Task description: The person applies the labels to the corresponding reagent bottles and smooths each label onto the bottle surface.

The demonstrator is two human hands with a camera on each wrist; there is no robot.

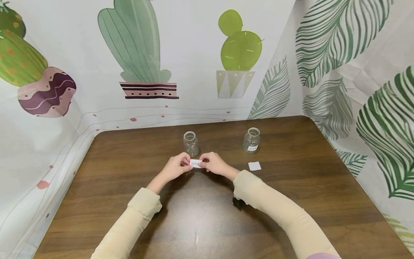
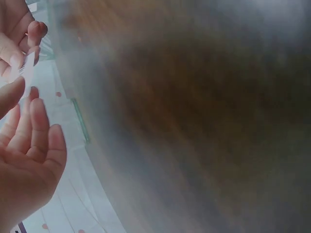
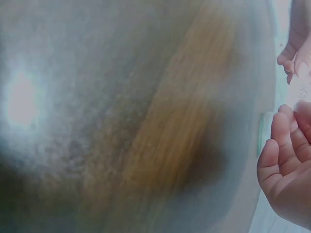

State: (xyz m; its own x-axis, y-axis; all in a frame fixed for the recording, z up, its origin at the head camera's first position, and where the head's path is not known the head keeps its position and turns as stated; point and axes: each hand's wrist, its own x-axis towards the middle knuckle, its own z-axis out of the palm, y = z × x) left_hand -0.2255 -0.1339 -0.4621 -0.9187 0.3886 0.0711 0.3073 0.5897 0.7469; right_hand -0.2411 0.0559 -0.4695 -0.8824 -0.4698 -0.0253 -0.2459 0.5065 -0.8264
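Observation:
Both hands hold a small white label with dark writing on it, one at each end. My left hand pinches its left end between thumb and fingers. The right end is pinched by my right hand, whose thumb covers part of the writing. Just behind the label stands an open glass jar, upright and without a label on the side I see. In the left wrist view the label shows nearly edge-on between the two thumbs. The right wrist view catches the label at its edge.
To the right stands a second open glass jar with a white label on its front. A white square of paper lies on the brown table in front of it. Behind the table hangs a cactus-printed cloth.

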